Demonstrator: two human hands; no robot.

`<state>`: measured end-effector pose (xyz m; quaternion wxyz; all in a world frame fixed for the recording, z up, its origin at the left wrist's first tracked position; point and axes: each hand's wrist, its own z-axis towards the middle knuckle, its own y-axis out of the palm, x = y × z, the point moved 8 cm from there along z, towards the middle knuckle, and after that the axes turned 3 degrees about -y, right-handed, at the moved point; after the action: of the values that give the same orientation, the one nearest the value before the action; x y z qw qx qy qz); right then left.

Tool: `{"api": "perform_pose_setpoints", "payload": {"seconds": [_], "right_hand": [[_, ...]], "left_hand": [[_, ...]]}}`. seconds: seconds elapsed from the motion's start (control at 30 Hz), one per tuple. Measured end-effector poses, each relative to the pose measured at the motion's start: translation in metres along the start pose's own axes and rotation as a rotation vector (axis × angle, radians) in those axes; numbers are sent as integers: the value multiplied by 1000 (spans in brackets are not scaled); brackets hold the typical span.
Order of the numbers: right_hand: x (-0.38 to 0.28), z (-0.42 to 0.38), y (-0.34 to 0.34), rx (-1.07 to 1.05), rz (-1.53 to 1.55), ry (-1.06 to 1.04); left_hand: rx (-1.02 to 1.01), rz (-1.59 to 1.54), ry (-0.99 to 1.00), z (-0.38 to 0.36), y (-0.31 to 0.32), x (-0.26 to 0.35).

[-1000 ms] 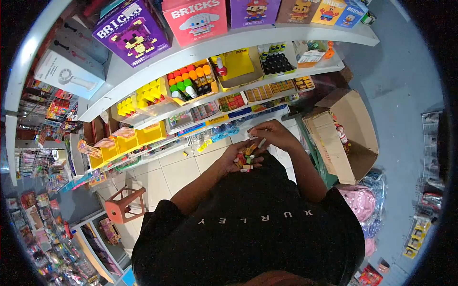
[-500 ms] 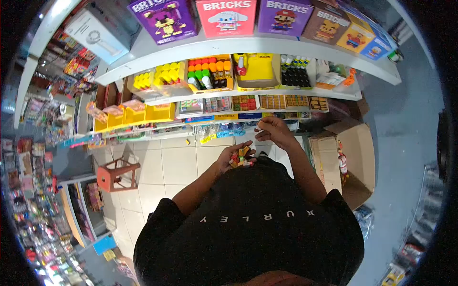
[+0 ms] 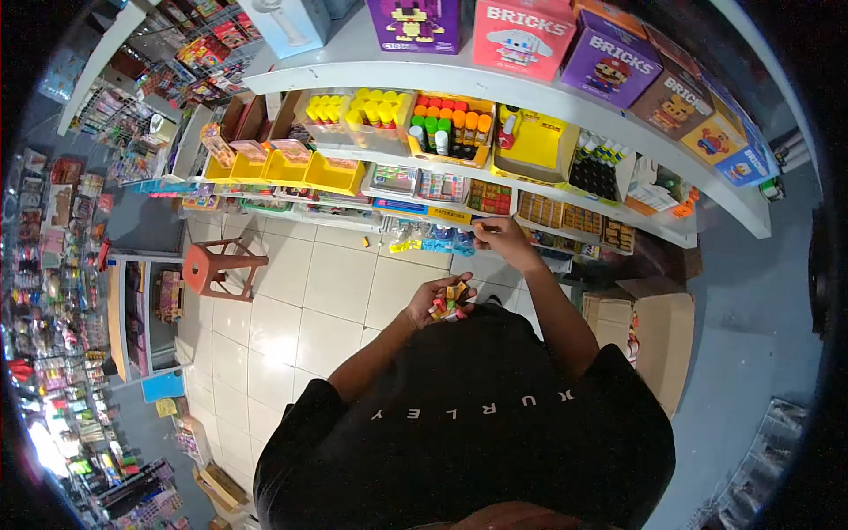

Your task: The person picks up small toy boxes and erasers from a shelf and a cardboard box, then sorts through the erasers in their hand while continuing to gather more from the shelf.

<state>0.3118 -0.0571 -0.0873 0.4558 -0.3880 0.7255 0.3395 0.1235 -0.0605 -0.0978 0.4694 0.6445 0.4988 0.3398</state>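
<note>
Cupped palm up in front of the dark shirt, my left hand (image 3: pixel 426 305) holds several small coloured pieces (image 3: pixel 452 299) in yellow, red, green and pink. Their exact kind is too small to tell. Farther forward and to the right, my right hand (image 3: pixel 511 242) is at the front of the lower shelf, its fingertips pinched together. Whatever is between them is hidden. Just beyond those fingers are a tray of small red and green packs (image 3: pixel 490 198) and a tray of small yellow-brown packs (image 3: pixel 541 210). Blue and yellow bagged items (image 3: pixel 433 238) hang to the left of my right hand.
Bricks boxes (image 3: pixel 523 40) line the upper shelf. Below stand yellow-capped bottles (image 3: pixel 375 110), orange-capped bottles (image 3: pixel 471 126) and yellow bins (image 3: pixel 331 175). A red stool (image 3: pixel 208 269) is on the tiled floor at left; an open cardboard box (image 3: pixel 662 344) stands at right.
The view has turned, so the shelves appear shifted right and tilted. My right hand is now nearer the trays' front edge. My left hand still holds the small pieces.
</note>
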Motion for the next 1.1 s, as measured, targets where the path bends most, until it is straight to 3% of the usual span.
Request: {"api": "perform_pose_setpoints", "payload": {"seconds": [0.03, 0.13, 0.2, 0.3, 0.4, 0.43, 0.57, 0.67, 0.7, 0.8, 0.93, 1.1], "right_hand": [[7, 15, -3, 4, -101, -31], [14, 62, -8, 84, -451, -123], [-4, 86, -2, 169, -715, -212], [14, 147, 3, 106, -940, -341], [26, 180, 12, 92, -1096, -223], [28, 184, 13, 96, -1049, -134], [37, 205, 19, 242, -1238, -195], [72, 221, 2, 254, -1189, -148], [75, 222, -3, 355, -1164, -165], [109, 245, -12, 122, -1208, -96], [126, 253, -34, 368, -1107, -101], [116, 247, -34, 200, -1215, -32]], "left_hand": [[91, -10, 37, -5, -2, 2], [-12, -101, 8, -20, 8, -1], [37, -89, 53, -27, 0, 0], [67, -68, 111, -42, -3, 5], [85, -98, 111, -64, -10, 11], [143, -80, 132, -71, -19, 15], [94, -239, 137, -92, -31, 23], [74, -284, 169, -102, -35, 35], [62, -294, 177, -105, -30, 39], [143, -314, 180, -110, -42, 46], [127, -284, 179, -111, -45, 56], [145, -203, 200, -116, -51, 64]]}}
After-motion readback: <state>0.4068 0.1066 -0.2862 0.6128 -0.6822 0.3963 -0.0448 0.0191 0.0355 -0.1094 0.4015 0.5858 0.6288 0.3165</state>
